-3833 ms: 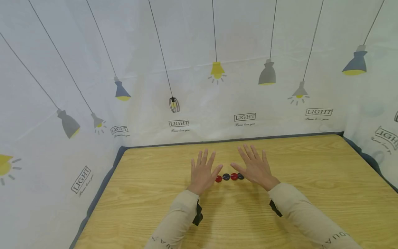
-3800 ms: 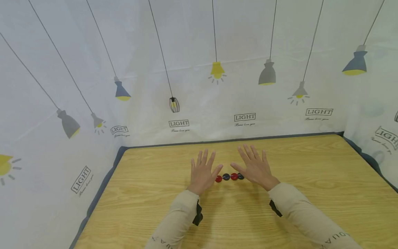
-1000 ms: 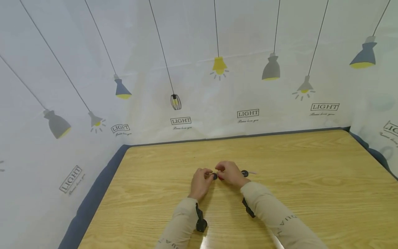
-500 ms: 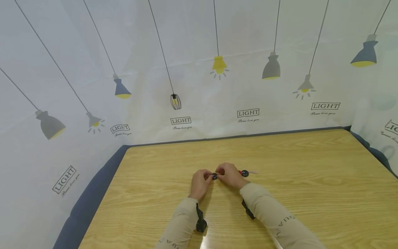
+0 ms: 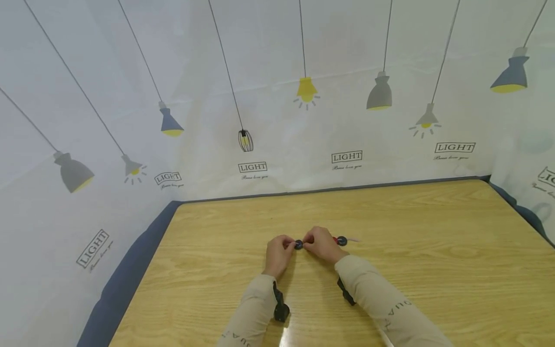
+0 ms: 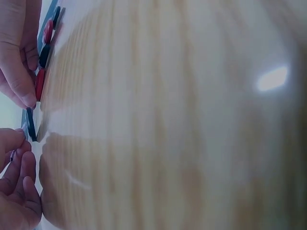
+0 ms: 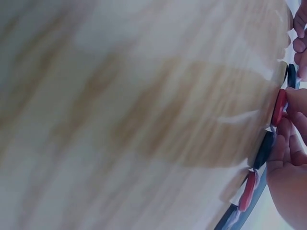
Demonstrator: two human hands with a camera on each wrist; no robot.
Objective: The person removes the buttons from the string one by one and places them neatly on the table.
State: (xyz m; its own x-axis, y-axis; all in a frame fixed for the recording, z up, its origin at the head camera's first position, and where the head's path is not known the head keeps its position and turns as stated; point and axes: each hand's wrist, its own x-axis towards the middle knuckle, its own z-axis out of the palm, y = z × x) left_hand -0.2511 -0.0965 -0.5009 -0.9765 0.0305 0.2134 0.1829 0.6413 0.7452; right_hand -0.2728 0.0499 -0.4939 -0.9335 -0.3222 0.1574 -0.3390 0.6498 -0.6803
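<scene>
A row of red and black button-like discs threaded on a pale string lies on the wooden table. In the head view a black disc [image 5: 298, 244] shows between my hands. My left hand [image 5: 277, 255] pinches the string at that disc's left edge. The curled thumb and fingers of my right hand [image 5: 322, 243] pinch it on the disc's other side and hide the middle of the row. Beyond the right hand, part of a red disc [image 5: 335, 240] and another black disc [image 5: 342, 241] show. The right wrist view shows a red disc [image 7: 278, 108] at the right fingertips.
A loose string end [image 5: 354, 240] trails right from the row. The wooden table [image 5: 412, 226] has a dark blue edge. White fabric walls [image 5: 277, 106] printed with lamps stand at the back and sides. Each wrist wears a black camera mount [image 5: 281, 308].
The hands lay spread flat at first; now both pinch the row of discs. Over the last second the right fingers shifted slightly, and the red disc beside the right-hand black one came into view.
</scene>
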